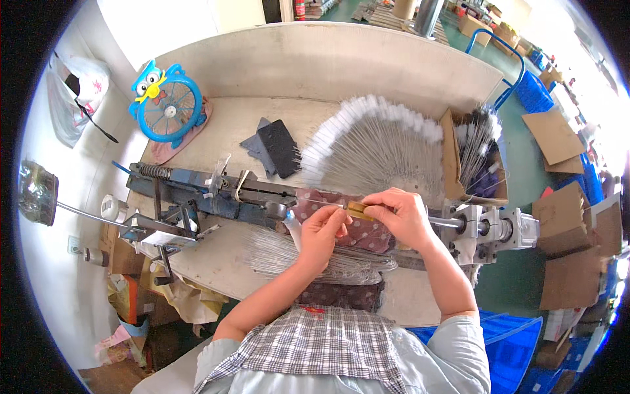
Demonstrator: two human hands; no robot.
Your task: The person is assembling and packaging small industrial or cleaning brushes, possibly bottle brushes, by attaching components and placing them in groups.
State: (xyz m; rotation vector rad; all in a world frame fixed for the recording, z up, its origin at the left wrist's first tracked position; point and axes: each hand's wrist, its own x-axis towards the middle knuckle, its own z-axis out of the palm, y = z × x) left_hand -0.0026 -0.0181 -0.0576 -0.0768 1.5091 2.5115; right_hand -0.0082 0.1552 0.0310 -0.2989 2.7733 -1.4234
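My right hand [401, 215] pinches a small yellow-brown piece [356, 209] between thumb and fingers; its exact kind is unclear. Close by on the left, my left hand [321, 231] has its fingertips pressed together, and whatever they hold is too small to make out. Both hands are above a dotted maroon cloth [367, 235] on the bench. A white tube [293, 228] stands beside my left hand. Under my left forearm lies a bundle of thin looped wires [275, 255]. Beyond the hands, many wire-stemmed brushes with white bristle heads [367, 118] fan out.
A metal clamping fixture [262, 190] runs along the bench left of my hands; a shaft with a motor-like unit [492, 226] is at right. Dark abrasive-looking pads [277, 148], a blue owl-shaped fan [169, 108] and a cardboard box of brushes [453, 157] stand farther back.
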